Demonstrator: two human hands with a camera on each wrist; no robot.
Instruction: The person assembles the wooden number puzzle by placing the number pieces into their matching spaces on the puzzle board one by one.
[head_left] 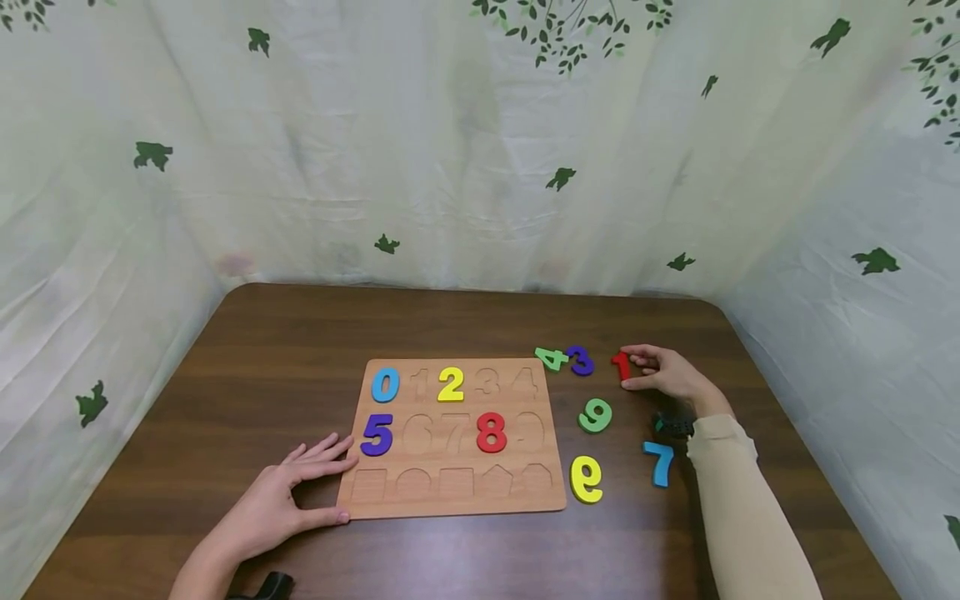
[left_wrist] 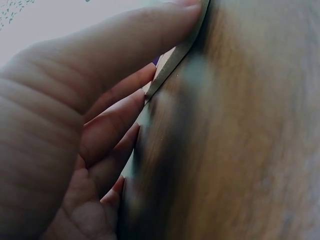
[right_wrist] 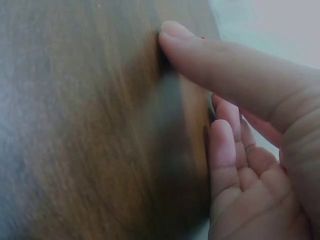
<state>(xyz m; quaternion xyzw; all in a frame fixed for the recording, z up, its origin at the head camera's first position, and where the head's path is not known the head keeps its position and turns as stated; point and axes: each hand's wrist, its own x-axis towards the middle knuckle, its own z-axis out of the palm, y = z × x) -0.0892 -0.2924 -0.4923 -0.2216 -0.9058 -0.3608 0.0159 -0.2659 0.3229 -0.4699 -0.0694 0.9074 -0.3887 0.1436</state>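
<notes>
My right hand (head_left: 671, 375) pinches the red number one (head_left: 621, 367), right of the purple three (head_left: 581, 361) at the far right; my left hand (head_left: 273, 498), fingers spread, touches the wooden board (head_left: 465, 505) at its left edge.

Cream right sleeve (head_left: 750, 517), creased cuff (head_left: 722, 435); black right wrist camera (head_left: 675, 425).

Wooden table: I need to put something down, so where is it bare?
Bare: left of the board, beyond the left hand; also between board and curtain. Crowded: right of the board, with loose numbers and the right hand holding the red 1.
</notes>
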